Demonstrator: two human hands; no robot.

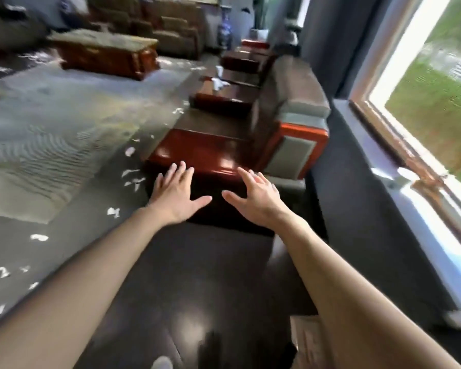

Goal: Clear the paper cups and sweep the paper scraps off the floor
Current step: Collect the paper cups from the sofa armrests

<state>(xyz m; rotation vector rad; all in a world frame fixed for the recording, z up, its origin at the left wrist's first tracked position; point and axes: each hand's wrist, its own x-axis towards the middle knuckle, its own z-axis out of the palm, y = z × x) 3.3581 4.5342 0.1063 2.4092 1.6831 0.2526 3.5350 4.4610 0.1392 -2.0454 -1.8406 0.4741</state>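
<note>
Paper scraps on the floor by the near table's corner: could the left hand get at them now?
Probably yes. The left hand is open and empty, and the scraps lie on floor left of it, nothing between; stooping may be needed.

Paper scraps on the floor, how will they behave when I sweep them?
Likely very light: the paper scraps look small and thin, so they may flutter and scatter. The floor looks glossy, so they should slide easily.

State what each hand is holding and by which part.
Nothing is held. The left hand and right hand are both open and empty, fingers spread.
</note>
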